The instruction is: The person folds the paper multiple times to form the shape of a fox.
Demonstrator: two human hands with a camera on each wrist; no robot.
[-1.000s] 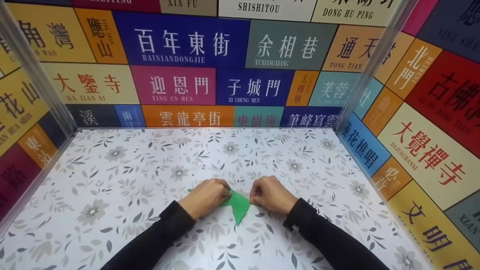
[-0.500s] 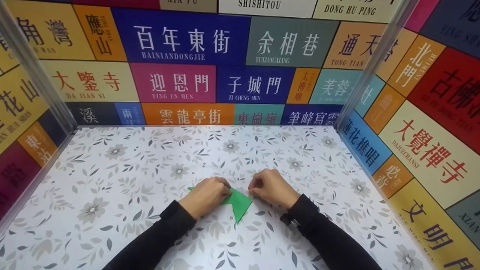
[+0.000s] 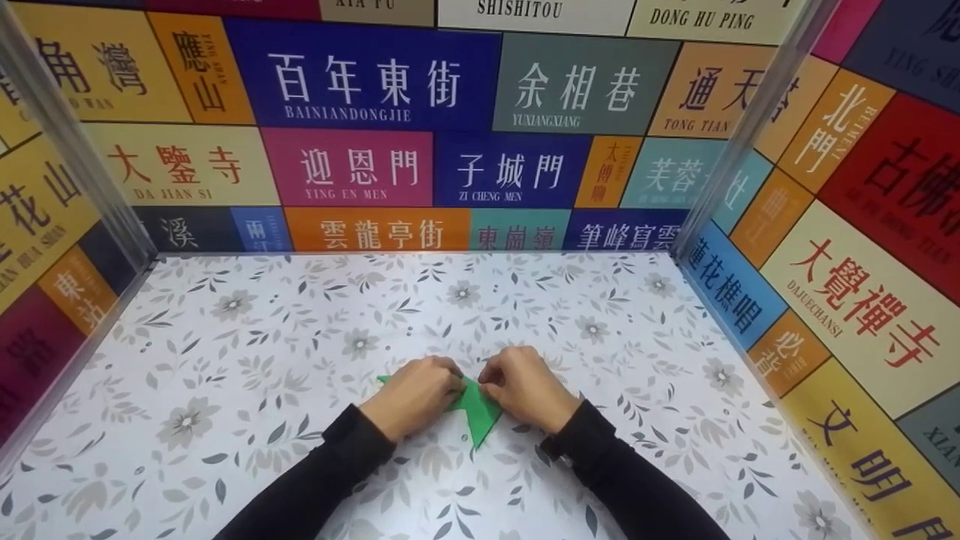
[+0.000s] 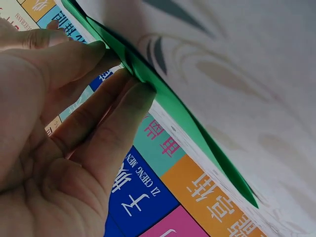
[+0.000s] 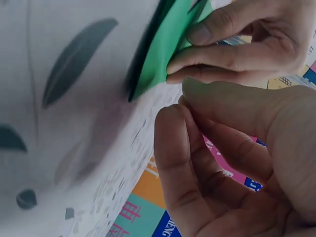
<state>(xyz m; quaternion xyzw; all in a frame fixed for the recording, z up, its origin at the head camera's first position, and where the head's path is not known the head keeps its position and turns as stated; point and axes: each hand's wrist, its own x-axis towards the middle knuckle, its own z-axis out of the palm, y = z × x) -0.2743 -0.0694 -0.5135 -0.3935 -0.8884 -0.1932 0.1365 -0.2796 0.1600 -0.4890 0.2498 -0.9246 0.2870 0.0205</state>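
Note:
A piece of folded green paper (image 3: 477,420) lies on the table with one pointed corner toward me. My left hand (image 3: 416,396) holds it down from the left, covering much of it. In the left wrist view the thumb and fingertips touch the green paper (image 4: 185,118), whose folded layers show along the edge. At the paper's right side is my right hand (image 3: 531,388), fingers curled in. The right wrist view has its thumb and fingertips close together just beside the green paper (image 5: 158,49), with nothing visible between them.
The table (image 3: 300,315) wears a white cover with grey leaves and flowers. A back wall (image 3: 360,75) and side walls of coloured panels with Chinese lettering enclose it, joined by clear corner strips.
My right hand lifted slightly away from the paper's right corner, then came back left and lower over its right side. My left hand and the paper have stayed almost in place.

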